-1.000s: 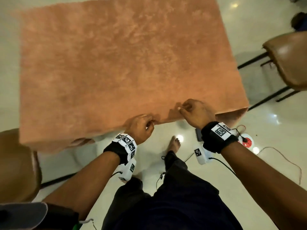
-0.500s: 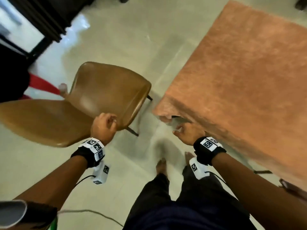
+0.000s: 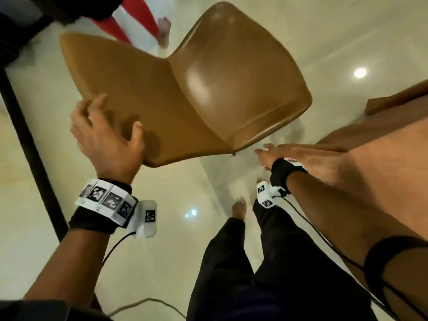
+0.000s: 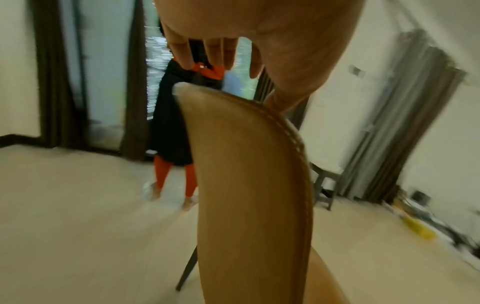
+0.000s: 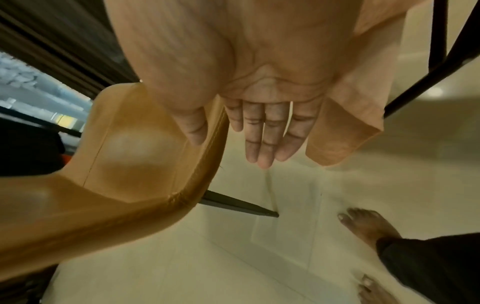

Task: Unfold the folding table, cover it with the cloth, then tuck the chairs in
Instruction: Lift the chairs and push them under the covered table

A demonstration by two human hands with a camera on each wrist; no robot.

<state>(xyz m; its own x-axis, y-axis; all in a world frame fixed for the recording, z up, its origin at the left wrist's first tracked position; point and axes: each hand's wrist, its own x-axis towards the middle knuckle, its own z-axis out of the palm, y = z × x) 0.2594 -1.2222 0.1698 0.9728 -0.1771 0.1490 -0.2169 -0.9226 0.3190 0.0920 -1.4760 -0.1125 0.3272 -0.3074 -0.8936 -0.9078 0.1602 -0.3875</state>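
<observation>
- Black trousers [image 3: 266, 274] and bare feet [image 5: 369, 226] are showing below both hands, on pale glossy floor tiles [image 3: 162, 262].
- Wrist bands [image 3: 106, 200] are carrying square black-and-white marker patterns; no readable words are showing on them.
- Left hand [image 3: 106, 144] is gripping the top edge of the tan leather chair [image 3: 231, 84], thumb on the front of the backrest and fingers curling over behind it.
- Right hand [image 3: 266, 156] is hanging open with fingers straight and together, holding nothing, just beside the chair's seat edge; whether it is touching is unclear.
- Peach cloth [image 3: 382, 170] is draping over the table to the right of the right hand, one corner hanging down beside the fingers [image 5: 262, 139].
- Beyond the left hand, a person in red leggings [image 4: 189, 181] is standing near dark curtains [image 4: 54, 82].
</observation>
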